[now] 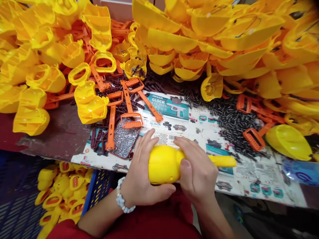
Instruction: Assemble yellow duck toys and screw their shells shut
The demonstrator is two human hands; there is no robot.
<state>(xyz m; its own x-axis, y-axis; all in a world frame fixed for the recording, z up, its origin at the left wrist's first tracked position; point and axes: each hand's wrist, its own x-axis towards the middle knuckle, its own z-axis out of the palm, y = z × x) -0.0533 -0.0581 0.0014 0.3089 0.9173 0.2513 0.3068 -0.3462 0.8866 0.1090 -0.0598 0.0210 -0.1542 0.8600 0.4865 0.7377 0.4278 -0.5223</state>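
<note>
Between my two hands is a yellow plastic toy (163, 166), its rounded body lying to the left and a thin yellow bar sticking out on the right. My left hand (139, 176) cups the round end, with the thumb along the near side. Around the narrower middle closes my right hand (199, 172), which hides part of the toy. Just beyond, a shallow tray of small metal screws (126, 141) sits beside several orange plastic handles (127, 99). Printed cardboard (251, 172) covers the table beneath the toy.
Yellow half shells (92, 103) heap up at the left, and more stacked shells (214, 43) line the back right. Small black cylinders (234, 119) are spread at right, near a clear blue-labelled packet (301, 172). A blue crate (91, 196) with yellow toys (62, 186) stands lower left.
</note>
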